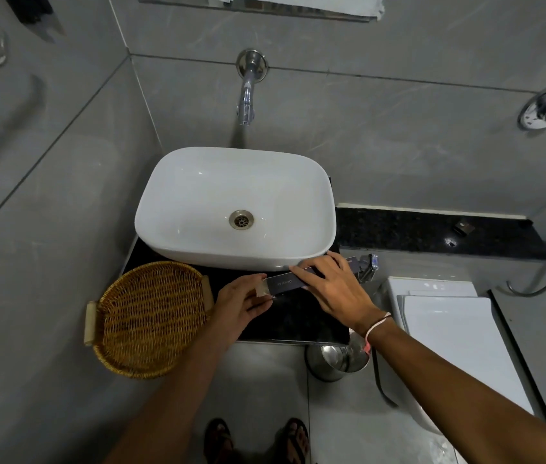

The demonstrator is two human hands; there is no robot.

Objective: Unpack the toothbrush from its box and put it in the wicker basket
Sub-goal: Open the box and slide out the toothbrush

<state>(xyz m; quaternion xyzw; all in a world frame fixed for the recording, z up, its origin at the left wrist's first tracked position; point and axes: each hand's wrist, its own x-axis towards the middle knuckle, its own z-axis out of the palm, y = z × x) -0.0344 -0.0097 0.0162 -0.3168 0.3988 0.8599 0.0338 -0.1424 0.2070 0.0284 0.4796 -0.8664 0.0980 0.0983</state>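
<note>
While both hands meet over the dark counter (pixel 291 321), the right hand (pixel 332 289) lies curled over the long dark toothbrush box (pixel 286 282), fingers wrapped around its right half. At the box's left end the left hand (pixel 240 304) pinches the pale end flap (pixel 261 287) between thumb and fingertips. Whether that flap is open cannot be told. Just left of the hands sits the wicker basket (pixel 149 318), overhanging the counter's near left corner. Beyond the box stands the white basin (pixel 235 204), under a wall tap (pixel 248 92). Right of the counter is a white toilet tank (pixel 449 316).
</note>
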